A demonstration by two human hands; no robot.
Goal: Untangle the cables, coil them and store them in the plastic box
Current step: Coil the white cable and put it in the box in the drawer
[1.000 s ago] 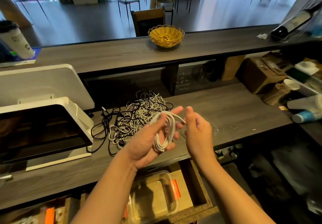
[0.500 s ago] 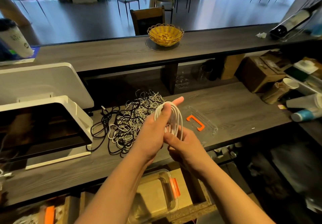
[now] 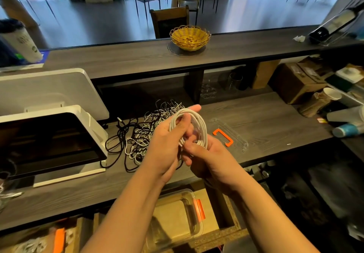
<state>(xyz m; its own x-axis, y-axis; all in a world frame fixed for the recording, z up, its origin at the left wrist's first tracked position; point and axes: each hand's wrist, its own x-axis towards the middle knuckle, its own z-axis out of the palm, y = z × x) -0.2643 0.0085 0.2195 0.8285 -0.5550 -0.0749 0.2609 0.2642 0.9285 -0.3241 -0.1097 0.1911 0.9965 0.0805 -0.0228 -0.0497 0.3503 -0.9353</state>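
Holding coiled white round cable: left hand gripping loops, right hand newly closed pinching bottom; coil finished, boxing next.

1. The tall white paper cup with a dark lid, standing at the far left of the upper wooden counter, carries grey printed lettering across its side and a small green round mark lower down; both are too blurred to read.
2. The dark glass bottle lying on its side at the far right of the upper counter has a pale label, but no letters on it can be made out.
3. The brown cardboard box on the right of the lower shelf bears a pale sticker whose print is too small to read.
4. Nowhere else does any legible word, brand or number show.
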